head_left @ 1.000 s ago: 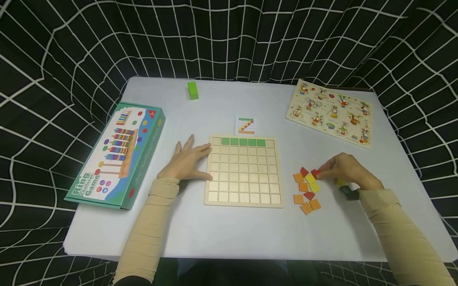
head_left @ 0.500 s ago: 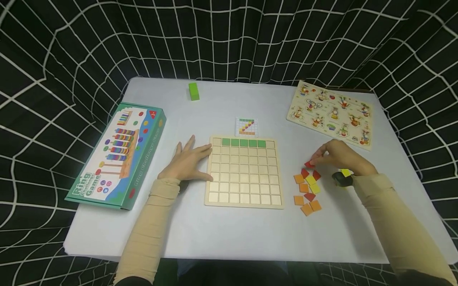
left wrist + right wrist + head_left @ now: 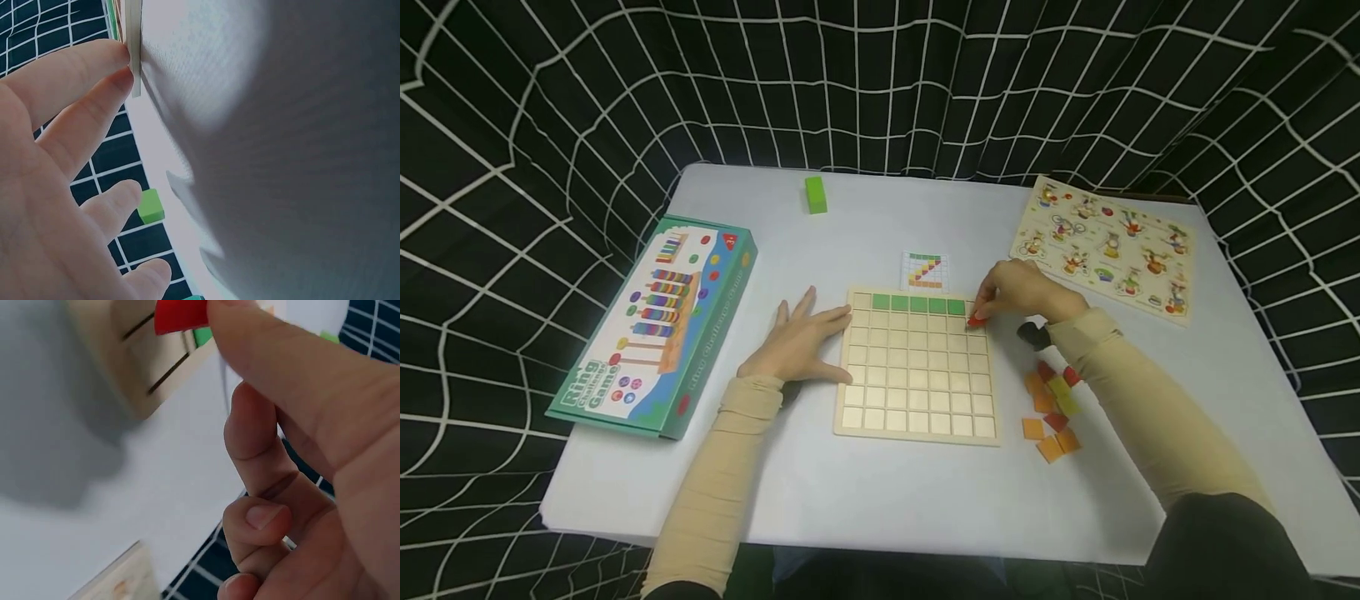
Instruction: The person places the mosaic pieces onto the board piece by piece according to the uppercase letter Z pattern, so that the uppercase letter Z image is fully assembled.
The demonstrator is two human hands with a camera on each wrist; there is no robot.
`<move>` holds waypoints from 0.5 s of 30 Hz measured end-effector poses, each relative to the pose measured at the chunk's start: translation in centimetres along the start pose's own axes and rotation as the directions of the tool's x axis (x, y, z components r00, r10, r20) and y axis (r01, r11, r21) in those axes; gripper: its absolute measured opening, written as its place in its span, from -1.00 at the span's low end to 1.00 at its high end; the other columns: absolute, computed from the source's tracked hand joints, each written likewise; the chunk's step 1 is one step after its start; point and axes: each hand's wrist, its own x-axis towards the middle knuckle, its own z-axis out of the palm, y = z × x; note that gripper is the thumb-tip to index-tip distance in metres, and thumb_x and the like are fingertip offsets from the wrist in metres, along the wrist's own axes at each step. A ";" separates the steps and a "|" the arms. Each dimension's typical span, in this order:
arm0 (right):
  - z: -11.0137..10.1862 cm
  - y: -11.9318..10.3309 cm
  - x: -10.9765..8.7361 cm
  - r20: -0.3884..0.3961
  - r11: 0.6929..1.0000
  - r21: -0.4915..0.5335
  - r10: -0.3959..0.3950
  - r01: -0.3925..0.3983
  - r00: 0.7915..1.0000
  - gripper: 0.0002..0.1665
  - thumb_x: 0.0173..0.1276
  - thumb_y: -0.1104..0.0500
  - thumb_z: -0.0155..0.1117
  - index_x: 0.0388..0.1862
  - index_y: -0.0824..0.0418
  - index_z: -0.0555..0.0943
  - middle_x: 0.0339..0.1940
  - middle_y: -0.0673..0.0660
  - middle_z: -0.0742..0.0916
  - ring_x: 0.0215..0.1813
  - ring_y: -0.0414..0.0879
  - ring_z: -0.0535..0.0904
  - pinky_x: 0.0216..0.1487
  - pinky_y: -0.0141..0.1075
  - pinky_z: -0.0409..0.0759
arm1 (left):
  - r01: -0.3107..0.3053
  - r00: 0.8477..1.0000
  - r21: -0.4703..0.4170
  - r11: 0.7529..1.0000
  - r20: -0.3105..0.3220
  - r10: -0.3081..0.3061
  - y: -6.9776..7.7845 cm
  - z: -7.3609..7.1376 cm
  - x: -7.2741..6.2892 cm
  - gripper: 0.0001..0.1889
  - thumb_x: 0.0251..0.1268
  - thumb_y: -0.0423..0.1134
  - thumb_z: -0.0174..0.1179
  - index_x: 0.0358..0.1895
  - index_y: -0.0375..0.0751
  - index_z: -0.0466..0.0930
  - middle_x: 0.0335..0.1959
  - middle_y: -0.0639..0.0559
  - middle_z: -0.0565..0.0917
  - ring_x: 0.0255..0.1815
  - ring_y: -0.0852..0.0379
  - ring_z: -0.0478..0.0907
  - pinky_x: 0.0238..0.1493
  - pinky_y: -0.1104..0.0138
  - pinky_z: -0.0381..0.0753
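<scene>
My right hand [image 3: 1026,290] pinches a red tile [image 3: 180,315] between thumb and finger, over the top right corner of the wooden grid board [image 3: 917,362]. That tile looks to have a curved edge in the right wrist view. Green square tiles [image 3: 919,303] fill several cells of the board's top row. On the board's left edge, the thumb and fingertips of my left hand [image 3: 793,342] rest with the fingers spread. A small pattern card [image 3: 925,272] with coloured cells lies just behind the board.
Loose orange tiles [image 3: 1049,451], yellow tiles [image 3: 1062,392] and red tiles [image 3: 1056,422] lie right of the board, near my right forearm. A green ring game box [image 3: 655,325] sits at left, a green block [image 3: 816,195] at the back, a picture puzzle board [image 3: 1108,250] at back right.
My right hand has picked up a red tile from the loose pile and carried it left and away from me to the board's top right corner. The left hand stays at the board's edge.
</scene>
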 end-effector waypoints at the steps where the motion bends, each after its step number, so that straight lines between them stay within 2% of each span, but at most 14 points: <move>1: 0.0 -0.4 0.4 0.010 1.000 -0.008 -0.003 0.003 1.000 -0.86 0.27 0.11 0.54 -0.37 0.17 0.82 -0.27 0.12 0.85 -0.19 -0.01 0.52 -0.03 -0.09 0.35 | -0.001 1.000 0.000 1.000 -0.001 0.001 0.0 0.0 0.0 0.09 -0.04 0.27 0.54 0.60 0.00 0.27 0.69 0.16 0.21 0.76 -0.32 -0.35 0.57 -0.51 -0.28; 7: 0.4 -1.8 2.3 0.060 0.997 -0.065 -0.028 0.032 0.998 -0.89 0.25 0.12 0.55 -0.40 0.14 0.82 -0.26 0.09 0.86 -0.11 0.02 0.59 0.01 -0.08 0.33 | 0.002 1.000 -0.005 1.000 0.000 -0.002 0.0 0.1 0.0 0.09 -0.04 0.28 0.54 0.60 0.00 0.26 0.69 0.17 0.20 0.76 -0.32 -0.36 0.57 -0.50 -0.29; 15: 1.4 -2.4 3.2 0.100 0.995 -0.080 -0.054 0.062 0.994 -0.87 0.21 0.07 0.57 -0.38 0.10 0.82 -0.22 0.07 0.87 -0.08 0.00 0.64 -0.04 -0.15 0.25 | 0.005 1.000 -0.008 1.000 0.001 -0.005 -0.1 0.1 0.1 0.10 -0.04 0.28 0.54 0.60 0.00 0.25 0.69 0.17 0.20 0.77 -0.30 -0.38 0.58 -0.49 -0.30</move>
